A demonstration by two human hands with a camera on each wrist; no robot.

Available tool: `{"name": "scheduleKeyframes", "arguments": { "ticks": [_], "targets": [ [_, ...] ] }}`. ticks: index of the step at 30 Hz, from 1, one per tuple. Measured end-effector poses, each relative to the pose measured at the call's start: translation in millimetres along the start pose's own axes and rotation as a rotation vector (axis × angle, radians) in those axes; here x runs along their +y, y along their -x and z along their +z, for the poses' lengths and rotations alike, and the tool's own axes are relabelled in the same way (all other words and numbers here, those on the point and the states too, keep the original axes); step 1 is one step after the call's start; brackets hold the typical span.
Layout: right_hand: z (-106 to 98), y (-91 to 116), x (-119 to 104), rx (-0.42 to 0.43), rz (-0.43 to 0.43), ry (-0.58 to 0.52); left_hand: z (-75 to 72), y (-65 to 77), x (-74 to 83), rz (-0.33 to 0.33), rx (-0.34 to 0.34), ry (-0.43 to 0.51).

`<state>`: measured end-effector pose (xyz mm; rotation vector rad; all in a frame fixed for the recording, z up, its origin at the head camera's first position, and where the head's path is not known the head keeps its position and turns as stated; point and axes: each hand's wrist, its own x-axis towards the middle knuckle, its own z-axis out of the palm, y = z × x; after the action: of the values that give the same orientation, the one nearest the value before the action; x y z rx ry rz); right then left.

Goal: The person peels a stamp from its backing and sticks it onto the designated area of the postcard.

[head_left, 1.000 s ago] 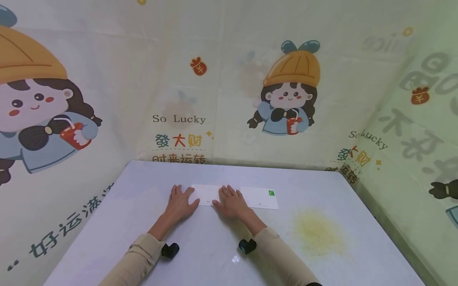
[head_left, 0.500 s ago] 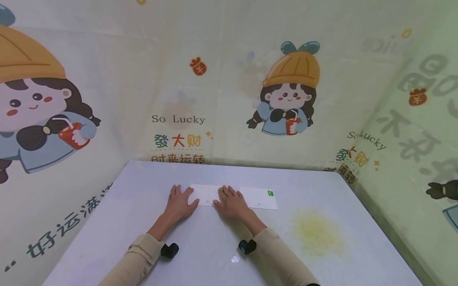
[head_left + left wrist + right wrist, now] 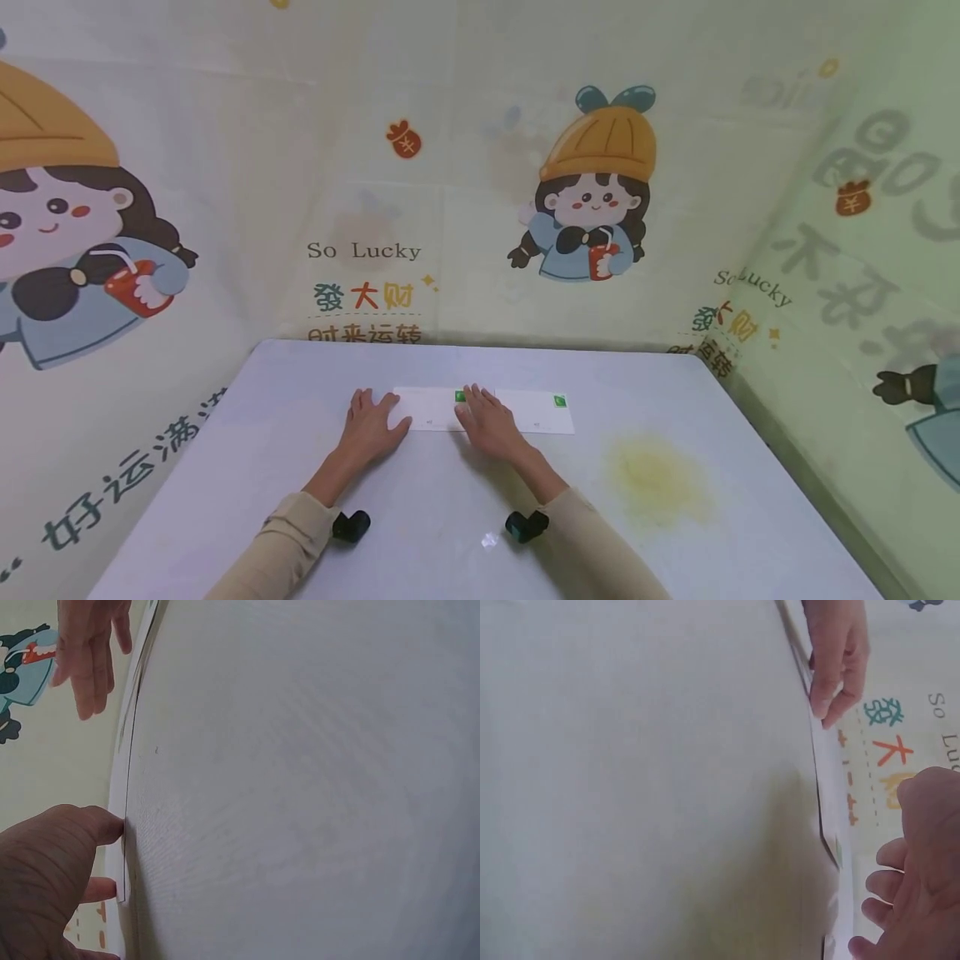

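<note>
Two white envelopes lie end to end on the table in the head view, the left envelope and the right envelope. Each has a green stamp in its upper right corner. At the left envelope's left end rests my left hand, its thumb and forefinger touching the paper's edges. My right hand is over the place where the envelopes meet and hides part of both. In the left wrist view, the right hand appears raised off the table with its fingers extended, holding nothing.
The white table ends at a pale cloth backdrop with cartoon prints. A yellowish stain marks the tabletop to the right. A black wrist device sits at the left cuff, another black wrist device at the right.
My right hand has lifted a little and turned, uncovering the left envelope's green stamp. The left hand keeps its place at the envelope's end. The head view has shifted slightly.
</note>
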<state>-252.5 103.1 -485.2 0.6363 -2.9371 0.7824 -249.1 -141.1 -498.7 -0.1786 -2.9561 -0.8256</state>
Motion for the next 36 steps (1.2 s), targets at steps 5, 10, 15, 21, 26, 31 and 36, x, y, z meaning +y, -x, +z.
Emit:
{"name": "scheduleKeyframes", "arguments": {
  "ticks": [5,10,15,21,26,31,36],
  "targets": [
    [-3,9,0,0.034,0.04,-0.178,1.8,0.6,-0.7,0.0,-0.004,0.01],
    [-7,17,-2,0.079,0.145,-0.329,2.7,1.1,-3.8,-0.004,-0.014,0.011],
    [-12,22,-3,0.15,0.269,-0.468,1.9,0.4,-3.8,-0.002,-0.007,0.009],
    [-15,27,-4,0.18,0.34,-0.595,-0.8,1.2,-2.4,0.003,0.004,0.009],
    [-22,34,-8,0.197,0.366,-0.76,-4.7,2.8,-3.9,0.008,0.011,0.028],
    [-35,41,-10,0.2,0.314,-0.902,-7.2,3.8,-6.1,-0.011,0.011,0.052],
    [-46,50,-6,0.172,0.274,-1.051,-10.3,6.3,0.9,0.008,0.045,0.048]
  ]
}}
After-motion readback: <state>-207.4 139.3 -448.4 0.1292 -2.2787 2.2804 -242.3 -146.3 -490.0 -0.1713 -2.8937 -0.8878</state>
